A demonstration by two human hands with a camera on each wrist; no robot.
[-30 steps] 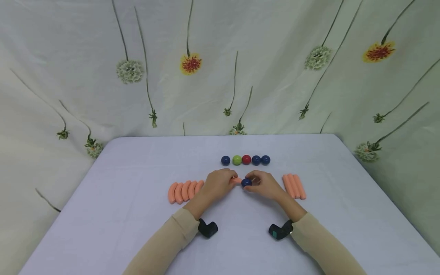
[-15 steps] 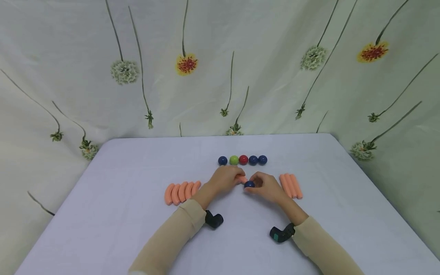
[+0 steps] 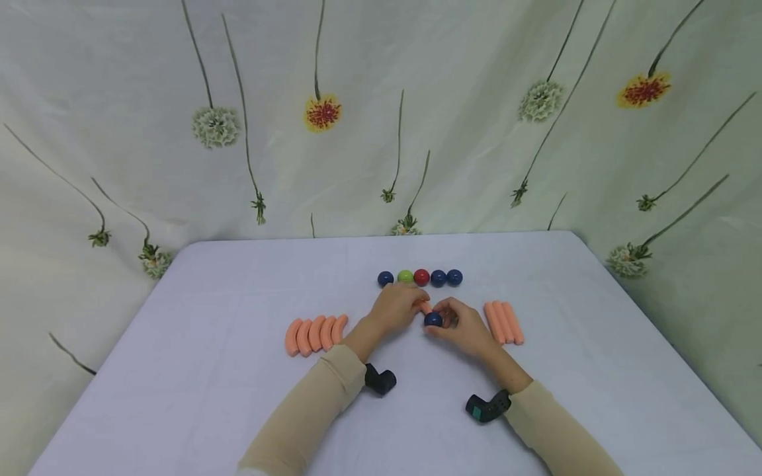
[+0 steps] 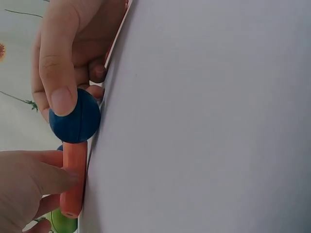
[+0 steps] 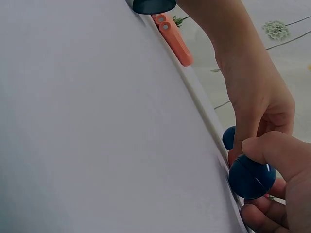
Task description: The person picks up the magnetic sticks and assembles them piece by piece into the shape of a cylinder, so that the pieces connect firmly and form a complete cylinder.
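Note:
In the head view my left hand (image 3: 395, 309) pinches a short orange stick (image 3: 425, 307) near the middle of the table. Thumb and fingers of my right hand (image 3: 467, 328) hold a dark blue ball (image 3: 433, 320) just in front of it. The left wrist view shows the stick's end right against the ball, with the stick's other end poking out past the left fingers. The right wrist view has the right thumb lying on top of the ball, low over the white table; there the left hand hides most of the stick.
Behind the hands a row of balls includes a green ball (image 3: 405, 276), a red ball (image 3: 421, 277) and several blue ones. Several curved orange pieces (image 3: 315, 334) lie left; three straight orange sticks (image 3: 504, 322) lie right. A flowered cloth (image 3: 357, 165) hangs behind the table (image 3: 178, 370).
My left hand has moved right and slightly away, swinging the orange stick from nearly sideways to a steeper slant. The right hand has shifted slightly, still holding the blue ball.

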